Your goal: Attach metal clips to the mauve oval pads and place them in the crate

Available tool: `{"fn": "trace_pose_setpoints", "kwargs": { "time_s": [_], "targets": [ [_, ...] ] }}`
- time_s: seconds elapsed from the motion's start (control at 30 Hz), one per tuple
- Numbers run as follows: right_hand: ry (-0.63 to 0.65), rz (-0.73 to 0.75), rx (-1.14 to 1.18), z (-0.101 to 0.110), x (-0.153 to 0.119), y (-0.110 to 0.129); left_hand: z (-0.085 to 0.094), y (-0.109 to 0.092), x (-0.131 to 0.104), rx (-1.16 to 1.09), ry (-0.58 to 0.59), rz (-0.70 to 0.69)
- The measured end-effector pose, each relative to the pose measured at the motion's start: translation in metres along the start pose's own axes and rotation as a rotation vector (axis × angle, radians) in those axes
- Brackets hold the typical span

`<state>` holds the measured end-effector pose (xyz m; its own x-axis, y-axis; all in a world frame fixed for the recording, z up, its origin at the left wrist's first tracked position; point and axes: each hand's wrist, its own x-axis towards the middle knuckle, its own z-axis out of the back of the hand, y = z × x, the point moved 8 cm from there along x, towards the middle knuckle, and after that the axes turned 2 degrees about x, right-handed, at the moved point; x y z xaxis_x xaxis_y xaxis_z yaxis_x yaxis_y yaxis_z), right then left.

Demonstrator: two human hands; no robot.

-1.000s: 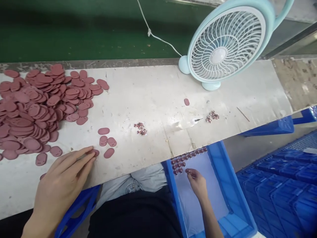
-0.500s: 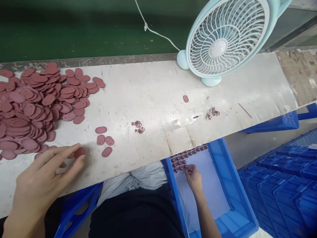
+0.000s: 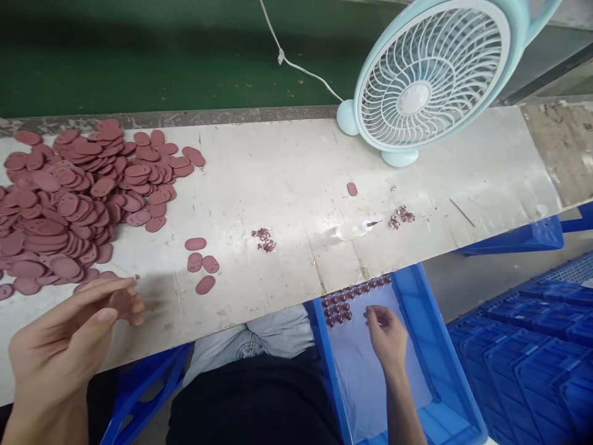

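My left hand [image 3: 69,337] is closed on a dark red oval disc [image 3: 121,303], pinched between thumb and fingers just above the table's near edge. A large pile of similar oval discs [image 3: 60,210] lies beyond it. Several separate discs [image 3: 195,262] rest to its right, some with small holes. Over the blue crate [image 3: 456,395], my right hand [image 3: 388,337] has loosely bent fingers, apart, with nothing visible in them. Left of that hand, rows of small dark red-brown assembled pieces [image 3: 338,309] sit on a white sheet [image 3: 370,383] inside the crate.
Two clusters of small brown-and-white parts [image 3: 264,240] lie on the table [image 3: 259,167]. Between them lies a clear bottle with a dark needle tip [image 3: 354,230]. A light blue fan [image 3: 414,99] stands at the back. Blue crates [image 3: 523,346] are stacked at right.
My right hand has let go of a piece at the end of a row and moved right. My left hand has drawn back left, closing on the oval disc. The view has shifted slightly.
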<state>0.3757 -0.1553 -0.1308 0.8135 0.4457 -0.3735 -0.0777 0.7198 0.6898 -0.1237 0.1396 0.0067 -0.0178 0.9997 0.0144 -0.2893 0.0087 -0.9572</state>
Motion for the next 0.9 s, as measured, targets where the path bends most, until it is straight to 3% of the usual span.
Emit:
{"fn": "trace_pose_setpoints", "kwargs": {
  "time_s": [0.07, 0.13, 0.2, 0.3, 0.37, 0.43, 0.5, 0.6, 0.7, 0.8, 0.9],
  "targets": [
    [-0.009, 0.046, 0.181, 0.007, -0.008, 0.044, -0.007, 0.003, -0.005, -0.316, 0.0, 0.067],
    [0.072, 0.081, 0.366, -0.003, -0.019, 0.09, -0.03, 0.001, -0.011, -0.569, 0.133, 0.129],
    [0.213, 0.09, 0.5, -0.028, -0.03, 0.132, -0.059, -0.009, -0.02, -0.734, 0.308, 0.145],
    [0.546, -0.004, 0.779, -0.086, -0.043, 0.182, -0.096, -0.02, -0.036, -0.867, 0.453, 0.216],
    [0.86, -0.138, 1.17, -0.124, -0.047, 0.214, -0.116, -0.021, -0.046, -0.937, 0.474, 0.313],
    [1.114, -0.258, 1.574, -0.141, -0.043, 0.242, -0.131, -0.024, -0.055, -1.01, 0.481, 0.37],
    [1.209, -0.312, 1.765, -0.145, -0.03, 0.259, -0.141, -0.024, -0.062, -1.066, 0.474, 0.407],
    [1.244, -0.368, 1.801, -0.141, -0.025, 0.27, -0.15, -0.018, -0.067, -1.102, 0.438, 0.464],
    [1.112, -0.314, 1.636, -0.132, -0.044, 0.27, -0.156, -0.014, -0.07, -1.106, 0.424, 0.473],
    [0.872, -0.058, 1.27, -0.12, -0.076, 0.27, -0.162, -0.015, -0.072, -1.107, 0.423, 0.459],
    [0.671, 0.186, 1.047, -0.113, -0.109, 0.275, -0.168, -0.017, -0.074, -1.103, 0.393, 0.431]
  ]
}}
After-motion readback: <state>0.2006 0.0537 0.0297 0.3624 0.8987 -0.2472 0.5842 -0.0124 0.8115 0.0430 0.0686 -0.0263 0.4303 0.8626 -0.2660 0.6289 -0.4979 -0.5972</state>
